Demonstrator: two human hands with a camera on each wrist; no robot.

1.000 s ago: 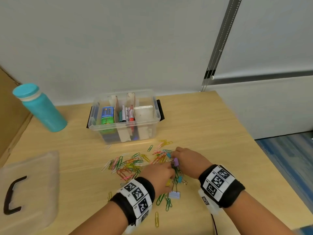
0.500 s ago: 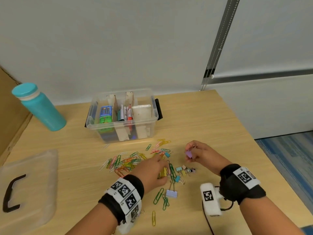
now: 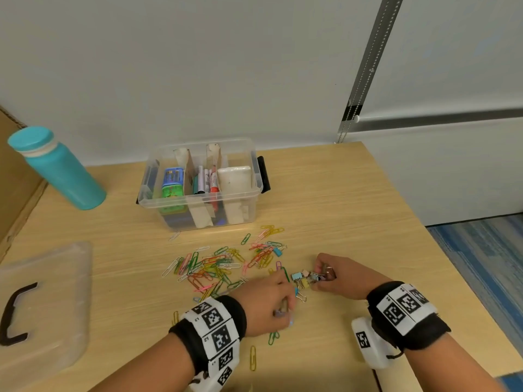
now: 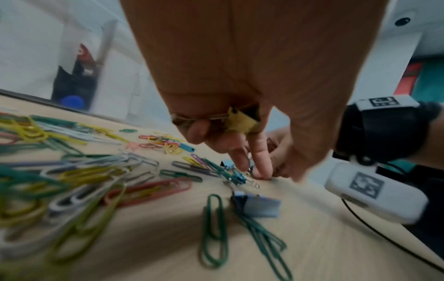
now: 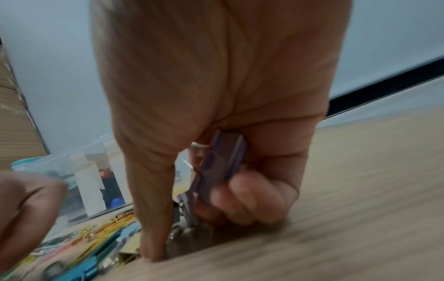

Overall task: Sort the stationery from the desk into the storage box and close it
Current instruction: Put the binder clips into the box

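The wooden table (image 3: 325,199) carries everything, seen whole only from the head camera. On its left edge lies the clear lid (image 3: 45,301) with a black handle, well apart from the storage box (image 3: 199,190), which stands open near the wall; a teal bottle (image 3: 58,168) stands to the box's left. The box is clear plastic with black side latches, split by cardboard dividers: a blue and green item in the left compartment, markers in the middle one, a white block in the right.

In front of the box a loose spread of coloured paper clips (image 3: 218,264) lies flat on the table, with a small cluster of binder clips (image 3: 307,278) at its right end, between the two hands.

The left hand (image 3: 266,304) reaches down beside that cluster. Only the left wrist camera shows its grip: curled fingers hold a yellow binder clip (image 4: 241,122) against the palm, while two straight fingers touch the table among the small clips. A pale blue binder clip (image 4: 258,207) lies just beside a green paper clip (image 4: 213,233) below the palm.

The right hand (image 3: 342,275) rests at the cluster. Its wrist camera alone shows a purple binder clip (image 5: 221,161) clasped by the curled fingers, with the thumb tip down on the table.
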